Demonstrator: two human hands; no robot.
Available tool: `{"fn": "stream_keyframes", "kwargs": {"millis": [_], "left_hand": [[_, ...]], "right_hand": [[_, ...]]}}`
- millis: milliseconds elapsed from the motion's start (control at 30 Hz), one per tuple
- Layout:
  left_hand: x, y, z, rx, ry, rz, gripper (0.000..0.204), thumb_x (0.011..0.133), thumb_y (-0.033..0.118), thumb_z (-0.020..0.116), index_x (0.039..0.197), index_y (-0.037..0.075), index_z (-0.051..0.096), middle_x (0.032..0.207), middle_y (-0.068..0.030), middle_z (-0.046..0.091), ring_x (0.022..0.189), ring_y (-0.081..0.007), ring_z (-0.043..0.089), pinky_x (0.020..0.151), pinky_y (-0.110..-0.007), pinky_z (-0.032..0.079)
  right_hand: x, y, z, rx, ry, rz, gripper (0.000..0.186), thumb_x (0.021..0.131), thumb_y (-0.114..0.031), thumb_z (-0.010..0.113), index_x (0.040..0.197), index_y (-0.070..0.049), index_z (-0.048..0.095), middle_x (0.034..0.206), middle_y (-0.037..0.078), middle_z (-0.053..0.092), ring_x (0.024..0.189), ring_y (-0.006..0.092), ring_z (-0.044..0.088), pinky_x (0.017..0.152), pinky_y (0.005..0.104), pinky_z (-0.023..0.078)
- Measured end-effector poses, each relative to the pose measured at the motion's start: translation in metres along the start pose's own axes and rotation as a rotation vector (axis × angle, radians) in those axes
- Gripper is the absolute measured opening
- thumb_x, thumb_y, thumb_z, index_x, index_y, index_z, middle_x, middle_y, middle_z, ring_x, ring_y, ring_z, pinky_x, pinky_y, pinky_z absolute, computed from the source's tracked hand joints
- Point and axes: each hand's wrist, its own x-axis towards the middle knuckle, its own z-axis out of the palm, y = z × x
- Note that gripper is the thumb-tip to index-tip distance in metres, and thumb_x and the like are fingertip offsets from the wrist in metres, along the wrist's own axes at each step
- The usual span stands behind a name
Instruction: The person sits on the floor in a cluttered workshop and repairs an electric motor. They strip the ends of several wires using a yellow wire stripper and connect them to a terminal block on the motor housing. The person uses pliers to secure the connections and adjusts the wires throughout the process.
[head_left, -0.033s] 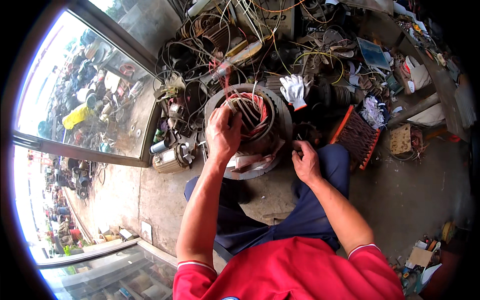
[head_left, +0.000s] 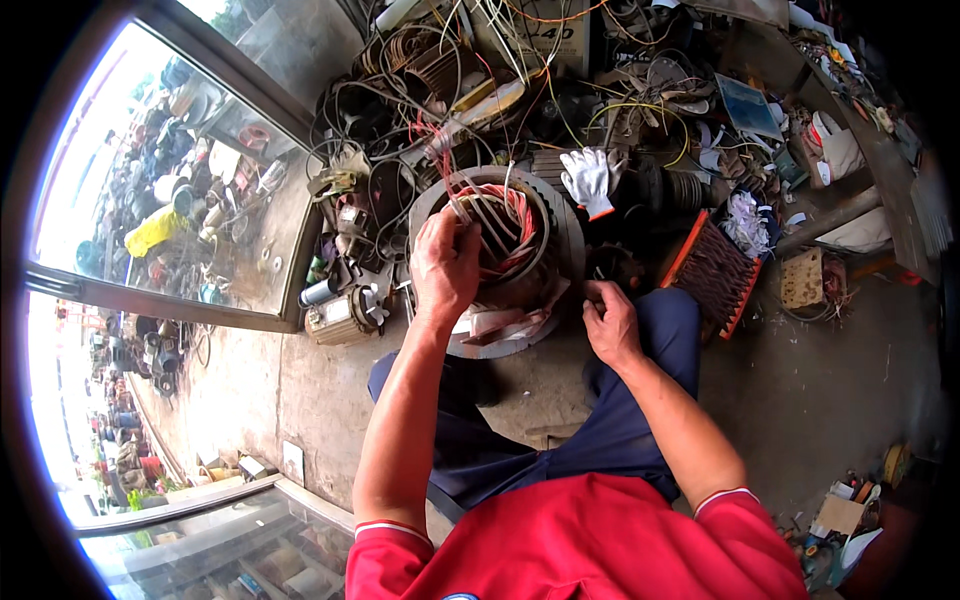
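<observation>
In front of my knees stands a round motor stator (head_left: 572, 235), its housing ring open at the top. Red and pale winding wires (head_left: 522, 212) run around the inside of its rim. My left hand (head_left: 443, 265) is at the stator's left edge, fingers closed in a pinch on red lead wires (head_left: 445, 165) that rise above it. Beside my right knee, just off the stator's lower right side, hangs my right hand (head_left: 611, 322). Its fingers are curled together; whatever they may hold is hidden. Pale folded sheets (head_left: 510, 325) lie along the stator's near side.
White work gloves (head_left: 588, 182) lie beyond the stator to the right. An orange-edged rack (head_left: 710, 272) leans further right. Tangled cables (head_left: 400, 85) and motor parts fill the far side. A small finned motor (head_left: 342, 318) lies left, near a glass door frame (head_left: 165, 300).
The red lead wires above my left hand have shifted slightly and look less blurred. My left hand has moved very little; my right hand stays put.
</observation>
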Motion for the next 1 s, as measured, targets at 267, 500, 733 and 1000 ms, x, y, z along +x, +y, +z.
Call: {"fn": "stream_keyframes", "kwargs": {"millis": [267, 500, 733, 1000], "left_hand": [[0.003, -0.010, 0.003, -0.082, 0.030, -0.124, 0.010, 0.082, 0.007, 0.062, 0.090, 0.003, 0.059, 0.084, -0.0168, 0.063, 0.081, -0.0365, 0.062, 0.072, -0.042, 0.050], [0.002, 0.005, -0.007, 0.069, -0.004, 0.095, 0.019, 0.083, 0.018, 0.068, 0.095, 0.003, 0.065, 0.080, -0.0181, 0.063, 0.089, -0.0344, 0.063, 0.081, -0.042, 0.049], [-0.003, -0.003, -0.001, 0.084, 0.102, 0.162, 0.013, 0.080, 0.013, 0.067, 0.077, 0.003, 0.059, 0.080, -0.0167, 0.064, 0.083, -0.0391, 0.062, 0.095, -0.046, 0.045], [-0.012, -0.008, -0.002, 0.062, 0.129, 0.168, 0.013, 0.077, 0.008, 0.063, 0.089, 0.004, 0.062, 0.086, -0.0185, 0.066, 0.096, -0.0396, 0.062, 0.094, -0.046, 0.046]], "right_hand": [[0.000, -0.008, 0.008, 0.008, -0.038, 0.015, 0.025, 0.083, 0.001, 0.064, 0.107, -0.001, 0.060, 0.097, 0.017, 0.063, 0.086, 0.0336, 0.065, 0.072, 0.0369, 0.053], [-0.007, -0.002, 0.009, -0.054, -0.033, -0.053, 0.025, 0.083, 0.001, 0.064, 0.108, 0.000, 0.061, 0.097, 0.018, 0.065, 0.083, 0.0345, 0.065, 0.071, 0.0373, 0.053], [-0.007, -0.026, 0.007, -0.071, -0.073, -0.100, 0.024, 0.084, 0.002, 0.062, 0.108, -0.001, 0.060, 0.095, 0.016, 0.064, 0.082, 0.0316, 0.065, 0.071, 0.0355, 0.053], [0.061, -0.147, 0.013, -0.004, -0.036, -0.463, 0.028, 0.083, 0.003, 0.064, 0.111, 0.002, 0.059, 0.097, 0.016, 0.063, 0.090, 0.0311, 0.064, 0.078, 0.0376, 0.052]]}}
